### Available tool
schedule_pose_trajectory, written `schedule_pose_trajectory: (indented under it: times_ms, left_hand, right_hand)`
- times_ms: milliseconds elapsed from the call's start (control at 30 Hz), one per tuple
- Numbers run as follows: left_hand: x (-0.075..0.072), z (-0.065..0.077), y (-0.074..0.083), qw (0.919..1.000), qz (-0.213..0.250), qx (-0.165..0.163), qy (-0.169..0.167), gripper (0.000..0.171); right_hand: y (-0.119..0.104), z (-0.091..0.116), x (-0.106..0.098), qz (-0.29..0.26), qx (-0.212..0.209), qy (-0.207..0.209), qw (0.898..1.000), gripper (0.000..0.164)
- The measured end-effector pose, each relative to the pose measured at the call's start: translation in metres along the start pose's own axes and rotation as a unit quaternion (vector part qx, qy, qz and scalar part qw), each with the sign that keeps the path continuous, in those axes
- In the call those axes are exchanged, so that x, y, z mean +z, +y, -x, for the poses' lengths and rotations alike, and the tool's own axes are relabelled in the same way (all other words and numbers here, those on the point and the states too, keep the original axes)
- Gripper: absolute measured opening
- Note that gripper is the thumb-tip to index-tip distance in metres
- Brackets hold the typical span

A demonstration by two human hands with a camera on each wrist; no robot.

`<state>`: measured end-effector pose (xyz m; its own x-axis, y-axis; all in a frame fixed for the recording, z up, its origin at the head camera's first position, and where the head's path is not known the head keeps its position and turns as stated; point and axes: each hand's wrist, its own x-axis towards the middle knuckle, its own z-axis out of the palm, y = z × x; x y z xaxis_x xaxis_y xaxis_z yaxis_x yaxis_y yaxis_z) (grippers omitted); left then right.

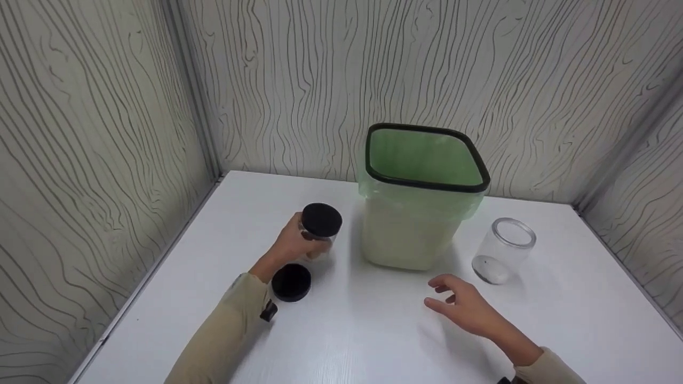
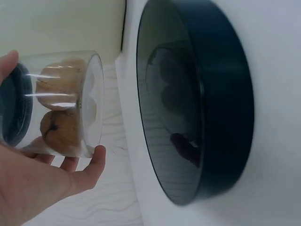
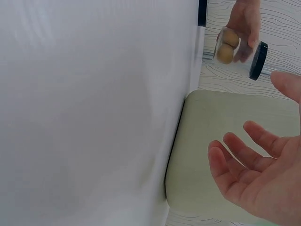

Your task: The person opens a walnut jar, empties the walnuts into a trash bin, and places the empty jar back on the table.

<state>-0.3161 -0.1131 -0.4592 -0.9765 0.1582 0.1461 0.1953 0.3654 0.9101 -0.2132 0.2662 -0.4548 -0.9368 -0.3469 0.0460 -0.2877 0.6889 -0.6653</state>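
a pale green, square-sided bin (image 1: 408, 237) stands on a smooth white surface (image 1: 352, 330), lined with a thin, translucent green bag (image 1: 427, 154) under a black rim band (image 1: 427, 184). left of the bin, the left hand (image 1: 295, 240) grasps a clear, cylindrical jar (image 2: 70, 94), raised off the surface, with two round, brown, walnut-like pieces (image 2: 60, 131) inside. the right hand (image 1: 464, 306), in front of the bin's right side, is released, fingers loosely bent around nothing. the held jar looks loaded and is topped by a flat black lid (image 1: 322, 219); an uncapped, seemingly empty jar (image 1: 501, 257), right of the bin, and a glossy loose lid (image 1: 291, 282), left and in front of it, are apparently left to deal with.
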Motion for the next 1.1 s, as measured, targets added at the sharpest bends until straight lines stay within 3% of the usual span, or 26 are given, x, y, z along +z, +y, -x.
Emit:
schedule_pose_trajectory:
  times_ms: [333,633,1033,1100]
  left_hand:
    - [0.025,0.012,0.02,0.9975,0.005,0.018,-0.068,0.093]
    - [0.046,0.023,0.04,0.993,-0.017,0.05,-0.105,0.088]
    - [0.078,0.031,0.051,0.9887,-0.028,0.049,-0.139,0.088]
    - [0.081,0.032,0.053,0.9879,-0.031,0.05,-0.144,0.088]
  right_hand:
    - [-0.012,-0.009,-0.01,-0.003,-0.024,0.029,0.999,0.048]
    - [-0.022,-0.022,-0.012,-0.022,-0.049,0.046,0.997,0.046]
    - [-0.029,-0.034,-0.009,-0.052,-0.093,0.057,0.993,0.045]
    - [-0.039,-0.032,-0.01,-0.059,-0.105,0.057,0.991,0.044]
